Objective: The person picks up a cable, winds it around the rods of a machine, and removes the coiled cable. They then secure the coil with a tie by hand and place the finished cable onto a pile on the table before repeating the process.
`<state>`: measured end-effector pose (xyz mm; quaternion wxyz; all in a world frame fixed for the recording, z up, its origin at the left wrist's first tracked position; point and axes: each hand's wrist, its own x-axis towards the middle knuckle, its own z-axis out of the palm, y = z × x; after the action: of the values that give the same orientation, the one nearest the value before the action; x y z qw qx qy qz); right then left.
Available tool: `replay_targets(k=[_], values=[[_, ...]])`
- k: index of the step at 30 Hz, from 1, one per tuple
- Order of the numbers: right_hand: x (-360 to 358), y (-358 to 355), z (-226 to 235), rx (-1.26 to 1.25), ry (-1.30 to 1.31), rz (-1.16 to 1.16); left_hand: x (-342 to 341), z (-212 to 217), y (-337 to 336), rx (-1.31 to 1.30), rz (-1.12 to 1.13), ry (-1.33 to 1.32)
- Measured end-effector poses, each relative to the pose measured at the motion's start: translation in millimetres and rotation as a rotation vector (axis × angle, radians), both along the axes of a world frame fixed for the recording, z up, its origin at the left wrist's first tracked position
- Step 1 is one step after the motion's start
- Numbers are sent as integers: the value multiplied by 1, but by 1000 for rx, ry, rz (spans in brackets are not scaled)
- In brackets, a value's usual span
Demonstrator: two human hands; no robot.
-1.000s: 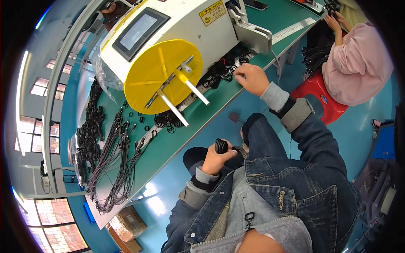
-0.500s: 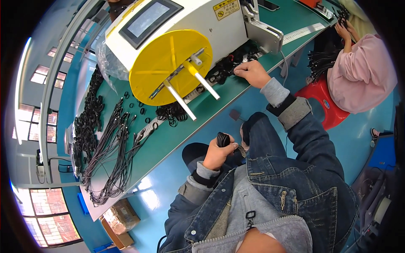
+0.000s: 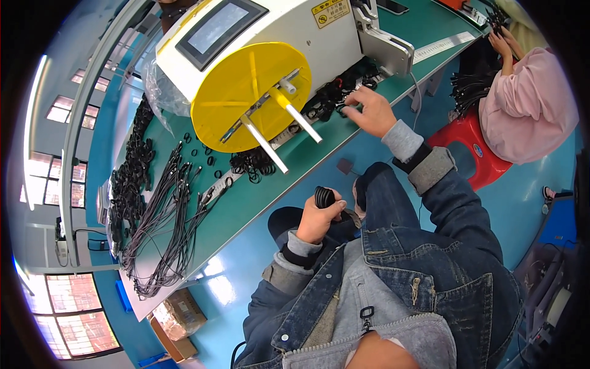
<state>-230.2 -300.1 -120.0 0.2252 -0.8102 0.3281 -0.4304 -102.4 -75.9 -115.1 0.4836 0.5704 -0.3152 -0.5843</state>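
Observation:
My left hand is closed around a coiled black cable, held low in front of my knees. At the table's front edge, my right hand has its thumb and forefinger apart, with nothing visible between them. Its fingertips are beside a heap of small black pieces, partly hidden under the machine's front. Left of that hand stands a white winding machine. Its round yellow disc carries two silver rods pointing toward me, with no cable around them.
Long loose cables and a pile of black coiled cables cover the green table's left part. Small black rings lie below the disc. At right, a person in pink sits on a red stool. A cardboard box stands lower left.
My right hand's thumb and forefinger, earlier together at the black pieces, have spread, and the hand has shifted slightly toward me. My left hand still grips the coiled cable.

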Motion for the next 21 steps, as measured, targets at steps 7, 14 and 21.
replay_targets(k=[7, 14, 21], values=[[6, -11, -10, 284, -156, 84, -3, 8, -7, -7, 0, -8], [21, 11, -4, 420, -330, 314, 11, 23, -83, -102, 335, 268], [30, 29, -1, 93, -31, 372, 25, 10, -112, -93, 571, 441]])
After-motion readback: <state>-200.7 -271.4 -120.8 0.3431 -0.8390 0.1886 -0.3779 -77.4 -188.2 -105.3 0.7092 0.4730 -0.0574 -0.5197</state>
